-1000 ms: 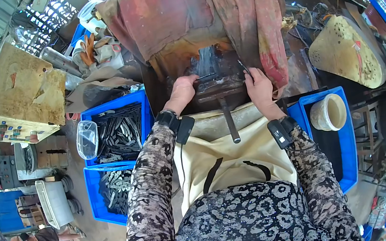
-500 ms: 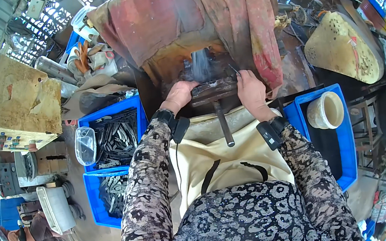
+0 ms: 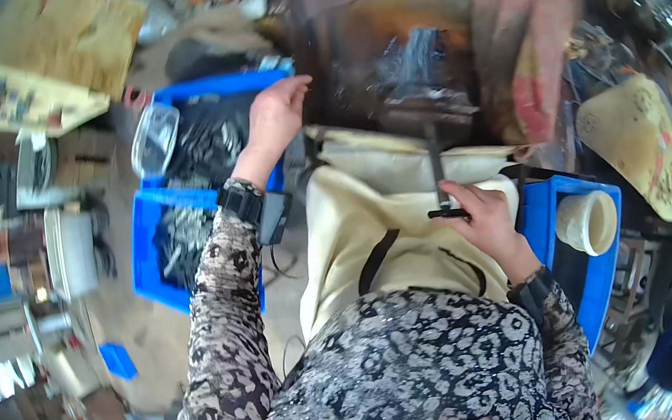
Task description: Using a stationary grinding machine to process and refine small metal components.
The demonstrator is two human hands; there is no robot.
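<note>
The right hand [image 3: 485,219] pinches a dark strip [image 3: 446,213] just below the metal rod [image 3: 437,163], likely a handling step; left of the rod, whether the left hand [image 3: 275,120] grips is unclear; any move calls for a steady pinch.

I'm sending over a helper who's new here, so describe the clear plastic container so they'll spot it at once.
Find the two blue bins on the person's left. At the left edge of the farther one, which the left hand is over, sits a clear container with rounded corners. It is see-through, unlike the dark strips beside it.
</note>
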